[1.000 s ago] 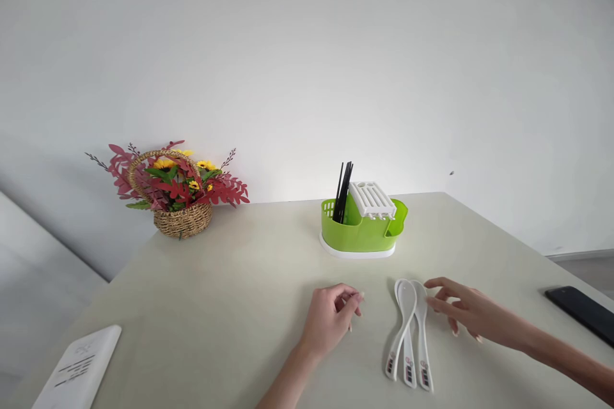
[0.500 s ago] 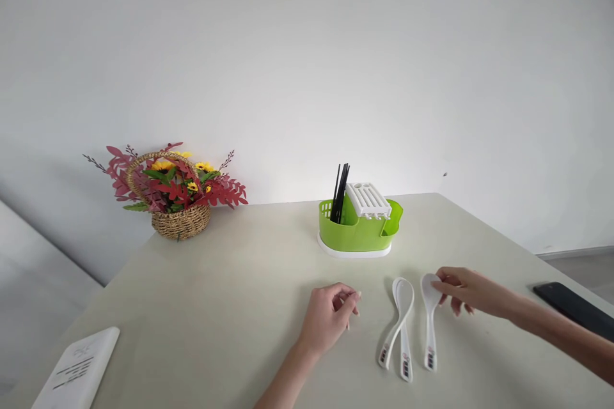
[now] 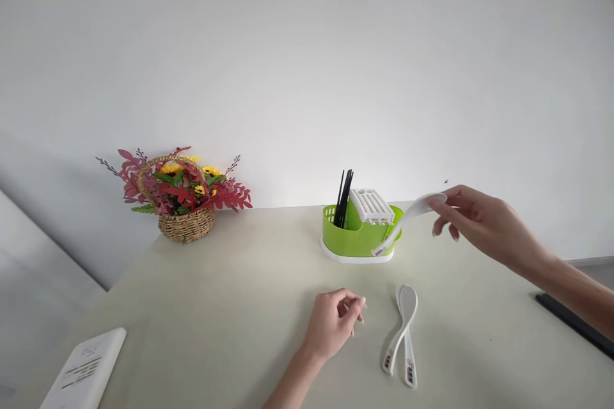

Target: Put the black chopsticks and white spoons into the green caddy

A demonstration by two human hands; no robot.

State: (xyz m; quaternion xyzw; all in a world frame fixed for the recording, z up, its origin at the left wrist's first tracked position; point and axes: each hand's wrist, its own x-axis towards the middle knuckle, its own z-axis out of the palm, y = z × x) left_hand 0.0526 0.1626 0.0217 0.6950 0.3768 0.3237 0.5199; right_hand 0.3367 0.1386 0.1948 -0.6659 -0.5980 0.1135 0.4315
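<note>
A pale, cream-coloured worktop (image 3: 215,307) runs back to a plain white wall (image 3: 297,64), with the light even and soft across both. At the near left corner lies a white flat device with dark printed lines (image 3: 84,370). Further back on the left, close to the wall, stands a woven basket of red leaves and yellow flowers (image 3: 185,195).

Near the middle front, the left hand (image 3: 333,323) rests on the worktop, its fingers loosely curled with the tips drawn toward the thumb; this grip has nothing in it. Just to its right lie two white spoons (image 3: 403,332), crossed at the handles, bowls pointing away.

Behind them a green cutlery holder (image 3: 357,236) sits on a white base, with black chopsticks (image 3: 344,198) standing upright in its left compartment and a white slotted insert (image 3: 371,206) tilted on top.

To the right, the right hand (image 3: 482,223) is raised above the worktop, its grip pinched on the bowl end of a white spoon (image 3: 407,220), whose handle slants down in front of the holder's right end. At the far right edge lies a dark flat phone (image 3: 575,326).
</note>
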